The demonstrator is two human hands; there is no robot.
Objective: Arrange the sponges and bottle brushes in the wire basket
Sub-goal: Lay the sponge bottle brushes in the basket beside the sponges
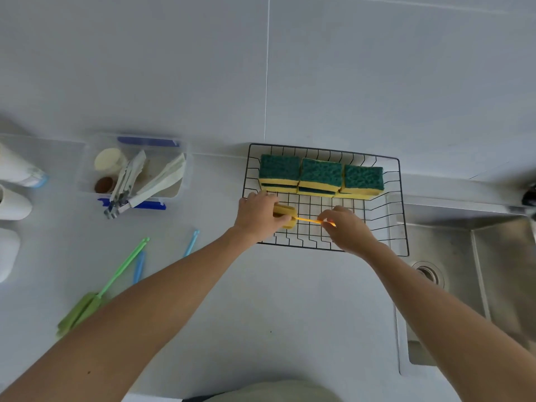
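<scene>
No writing can be read anywhere. The wire basket [401, 198] sits at 1 o'clock on the desk [275, 300]; along its 12 o'clock side stand three stacks of green-topped yellow sponges [320, 177]. Over its 7 o'clock part, the left hand [256, 217] has its grip pressed around the foam head of a yellow bottle brush [285, 216], while the right hand [348, 229] pinches the handle. At 9 o'clock on the desk lie a green bottle brush [116, 277] and a blue bottle brush [192, 243]. A clear tub [87, 169] at 10 o'clock holds utensils.
</scene>
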